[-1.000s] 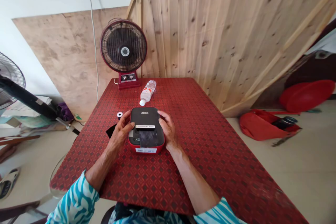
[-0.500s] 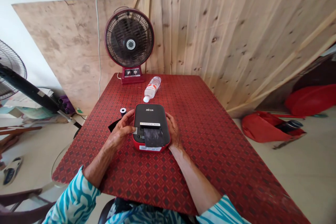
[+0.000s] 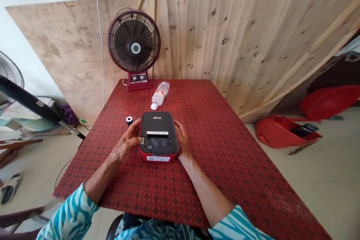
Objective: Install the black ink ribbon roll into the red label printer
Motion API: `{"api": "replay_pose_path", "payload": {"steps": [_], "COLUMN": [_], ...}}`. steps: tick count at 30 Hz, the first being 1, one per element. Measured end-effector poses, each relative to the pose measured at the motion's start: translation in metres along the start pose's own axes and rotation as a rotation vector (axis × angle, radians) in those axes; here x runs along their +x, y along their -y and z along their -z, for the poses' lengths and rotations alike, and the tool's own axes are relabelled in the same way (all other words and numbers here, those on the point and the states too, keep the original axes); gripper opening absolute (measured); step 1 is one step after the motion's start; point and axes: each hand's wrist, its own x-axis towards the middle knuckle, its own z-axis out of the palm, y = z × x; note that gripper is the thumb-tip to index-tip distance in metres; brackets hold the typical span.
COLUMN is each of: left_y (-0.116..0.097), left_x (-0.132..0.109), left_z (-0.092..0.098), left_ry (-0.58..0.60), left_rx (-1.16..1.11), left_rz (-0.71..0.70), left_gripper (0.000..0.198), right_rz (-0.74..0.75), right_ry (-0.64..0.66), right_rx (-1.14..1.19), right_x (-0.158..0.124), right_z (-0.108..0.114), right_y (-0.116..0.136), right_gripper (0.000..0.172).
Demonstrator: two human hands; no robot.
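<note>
Between my two hands a small label printer (image 3: 159,125) rests on the table, with a black lid and a red body. A dark strip (image 3: 160,146) lies across its front slot, and a white label is on its front face. My left hand (image 3: 129,137) grips the left side, its thumb on a light grey tab at the lid's edge. On the other side my right hand (image 3: 183,138) wraps round the body, its fingertips partly hidden. Just beyond my left fingers stands a small dark roll (image 3: 129,120) with a white core.
A plastic bottle (image 3: 160,95) lies on its side behind the printer. A dark red table fan (image 3: 135,48) stands at the far left of the patterned red table (image 3: 225,157). A red bag (image 3: 277,131) sits on the floor at right; a floor fan (image 3: 30,101) stands at left.
The view has shifted slightly, moving everything a little left. A black strip that showed beside my left hand is no longer visible. Both hands keep their hold on the printer.
</note>
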Motion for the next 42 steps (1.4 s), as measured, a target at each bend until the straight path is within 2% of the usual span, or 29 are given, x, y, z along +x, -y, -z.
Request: {"api": "replay_pose_path", "payload": {"steps": [8, 19, 23, 26, 28, 29, 31, 33, 35, 38, 42], "left_y": [0.006, 0.005, -0.004, -0.02, -0.034, -0.04, -0.051, -0.055, -0.052, -0.043, -0.035], "left_x": [-0.002, 0.002, -0.004, -0.01, -0.009, -0.006, 0.007, 0.028, 0.05, 0.076, 0.085], "left_z": [0.0, 0.005, 0.004, 0.0, -0.009, -0.015, -0.029, -0.041, -0.048, -0.052, -0.053], "left_ry": [-0.099, -0.119, -0.157, -0.214, -0.144, -0.062, 0.133, 0.273, 0.314, 0.309, 0.302], "left_rx": [0.032, 0.041, 0.197, 0.49, 0.738, 0.855, 1.029, 1.147, 1.269, 1.492, 1.684], "left_rz": [0.023, 0.036, 0.039, -0.114, -0.268, -0.319, -0.329, -0.29, -0.208, -0.1, -0.062], "left_gripper": [0.07, 0.065, 0.06, 0.044, 0.026, 0.02, 0.02, 0.022, 0.022, 0.03, 0.034], "right_rz": [0.027, 0.028, 0.019, 0.017, 0.028, 0.036, 0.052, 0.069, 0.087, 0.103, 0.112], "right_ry": [0.015, -0.003, -0.023, -0.006, 0.007, 0.01, 0.007, 0.0, -0.006, 0.003, 0.008], "right_rx": [-0.028, 0.006, 0.004, 0.012, 0.021, 0.024, 0.027, 0.028, 0.028, 0.029, 0.033], "right_x": [-0.001, 0.002, 0.004, 0.005, 0.005, 0.006, 0.007, 0.008, 0.009, 0.009, 0.01], "right_z": [-0.001, -0.004, -0.006, -0.006, -0.006, -0.006, -0.007, -0.008, -0.008, -0.009, -0.01], "right_y": [-0.001, -0.001, -0.002, -0.003, -0.003, -0.003, -0.004, -0.005, -0.005, -0.005, -0.003], "right_gripper": [0.039, 0.04, 0.041, 0.041, 0.039, 0.037, 0.036, 0.035, 0.034, 0.033, 0.031]}}
